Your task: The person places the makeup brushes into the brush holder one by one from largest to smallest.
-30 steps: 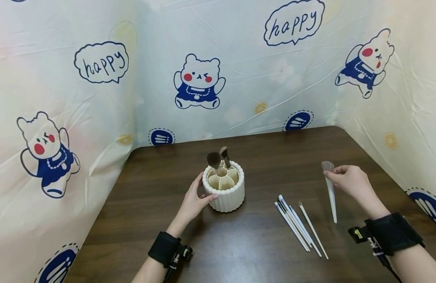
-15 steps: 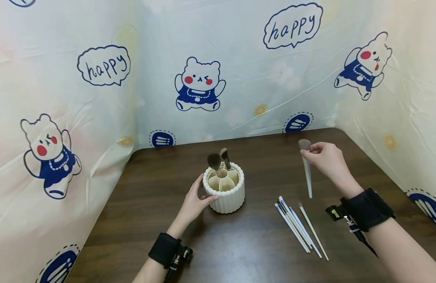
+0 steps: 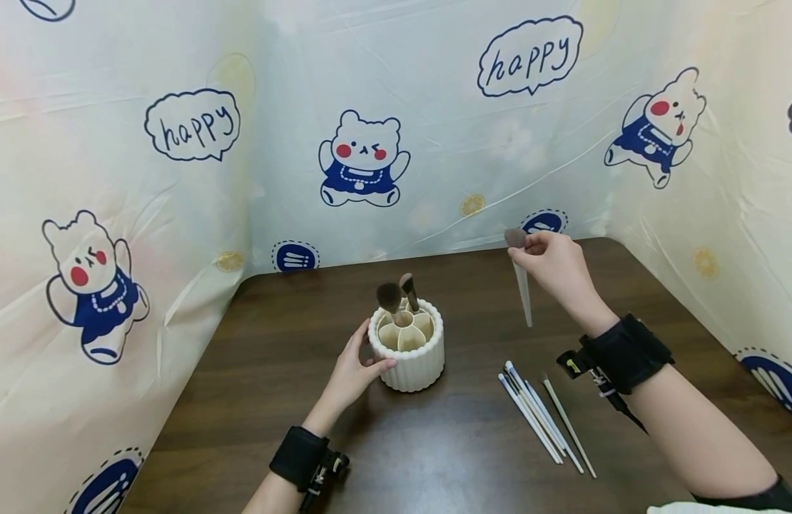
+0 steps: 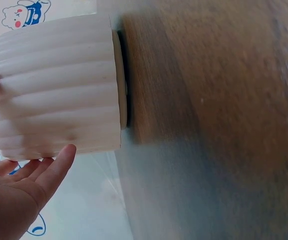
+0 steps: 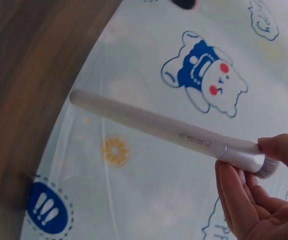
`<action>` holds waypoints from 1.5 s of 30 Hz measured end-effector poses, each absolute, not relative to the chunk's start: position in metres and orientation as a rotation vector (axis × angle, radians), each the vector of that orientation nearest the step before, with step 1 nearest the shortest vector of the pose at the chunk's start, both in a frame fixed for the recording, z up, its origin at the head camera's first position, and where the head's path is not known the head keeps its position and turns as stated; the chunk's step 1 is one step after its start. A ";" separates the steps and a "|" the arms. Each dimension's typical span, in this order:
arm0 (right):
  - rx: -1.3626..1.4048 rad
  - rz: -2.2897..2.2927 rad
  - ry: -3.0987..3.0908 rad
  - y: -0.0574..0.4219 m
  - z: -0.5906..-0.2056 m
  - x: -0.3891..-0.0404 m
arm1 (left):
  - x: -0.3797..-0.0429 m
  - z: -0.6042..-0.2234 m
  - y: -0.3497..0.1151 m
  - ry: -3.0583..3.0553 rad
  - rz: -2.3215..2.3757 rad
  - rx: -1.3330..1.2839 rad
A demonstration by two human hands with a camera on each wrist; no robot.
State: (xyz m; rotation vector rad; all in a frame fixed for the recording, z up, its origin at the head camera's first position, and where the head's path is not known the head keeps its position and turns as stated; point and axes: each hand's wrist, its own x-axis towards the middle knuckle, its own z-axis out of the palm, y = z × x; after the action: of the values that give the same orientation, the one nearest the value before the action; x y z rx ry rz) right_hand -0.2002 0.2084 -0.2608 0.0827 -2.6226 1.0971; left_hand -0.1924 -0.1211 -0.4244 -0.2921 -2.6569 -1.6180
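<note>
A white ribbed makeup brush holder (image 3: pixel 414 373) with petal-shaped compartments stands upright on the table. Two dark-bristled makeup brushes (image 3: pixel 389 295) stick out of its rear part, bristles up. My left hand (image 3: pixel 348 375) grips the holder's left side, thumb at the front. In the left wrist view, fingertips (image 4: pixel 66 152) touch the holder's ribbed wall (image 4: pixel 59 90). Off to the right and raised, my right hand (image 3: pixel 556 270) pinches a large makeup brush (image 3: pixel 523 293) just under its bristles. The handle points down; the right wrist view shows the brush's pale handle (image 5: pixel 148 122) with faint lettering.
Several thin makeup brushes (image 3: pixel 534 414) lie in a loose bundle on the dark wooden table (image 3: pixel 274 343), right of the holder. One slim brush (image 3: pixel 569 428) lies slightly apart. A printed curtain (image 3: pixel 434 86) with cartoon bears encloses the table's back and sides.
My right hand has carried the large makeup brush left and farther back, toward the holder. My left hand stays on the holder. The view has tilted slightly.
</note>
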 end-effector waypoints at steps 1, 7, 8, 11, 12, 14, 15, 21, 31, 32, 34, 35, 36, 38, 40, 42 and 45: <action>0.095 1.101 -2.614 0.205 -0.259 -0.201 | -0.192 -0.425 -0.121 -2.657 -1.618 -0.292; 0.142 1.144 -2.585 0.185 -0.252 -0.209 | -0.192 -0.425 -0.122 -2.661 -1.623 -0.286; 0.146 1.157 -2.581 0.182 -0.252 -0.210 | -0.192 -0.425 -0.122 -2.660 -1.626 -0.285; 0.159 1.199 -2.569 0.172 -0.250 -0.215 | -0.192 -0.425 -0.121 -2.658 -1.628 -0.285; 0.162 1.217 -2.566 0.168 -0.250 -0.216 | -0.192 -0.424 -0.121 -2.657 -1.629 -0.286; 0.168 1.250 -2.561 0.161 -0.249 -0.218 | -0.192 -0.424 -0.121 -2.652 -1.628 -0.291; 0.173 1.261 -2.561 0.158 -0.249 -0.219 | -0.192 -0.424 -0.121 -2.651 -1.626 -0.294; 0.220 1.305 -2.548 0.139 -0.252 -0.222 | -0.193 -0.424 -0.121 -2.650 -1.618 -0.299; 0.293 1.321 -2.579 0.118 -0.273 -0.222 | -0.194 -0.425 -0.122 -2.651 -1.621 -0.299; 0.299 1.318 -2.586 0.116 -0.275 -0.222 | -0.194 -0.425 -0.122 -2.646 -1.621 -0.302; 0.309 1.334 -2.595 0.114 -0.280 -0.221 | -0.193 -0.424 -0.121 -2.636 -1.636 -0.305; 0.312 1.344 -2.602 0.112 -0.283 -0.221 | -0.193 -0.423 -0.121 -2.631 -1.642 -0.307; 0.316 1.354 -2.608 0.111 -0.286 -0.221 | -0.193 -0.423 -0.121 -2.626 -1.647 -0.311; 0.322 1.369 -2.624 0.109 -0.292 -0.220 | -0.192 -0.422 -0.120 -2.620 -1.658 -0.315; 0.325 1.370 -2.648 0.107 -0.298 -0.220 | -0.191 -0.422 -0.120 -2.620 -1.662 -0.316; 0.328 1.365 -2.669 0.105 -0.304 -0.220 | -0.191 -0.421 -0.120 -2.622 -1.661 -0.315; 0.333 1.362 -2.696 0.104 -0.314 -0.219 | -0.190 -0.421 -0.119 -2.624 -1.667 -0.310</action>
State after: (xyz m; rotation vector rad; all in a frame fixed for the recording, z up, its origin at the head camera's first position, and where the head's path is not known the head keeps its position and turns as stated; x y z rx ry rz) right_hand -0.2192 0.1038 -0.3138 0.3325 -2.6955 1.3616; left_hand -0.1902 -0.1193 -0.4209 -0.3100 -2.6242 -1.6667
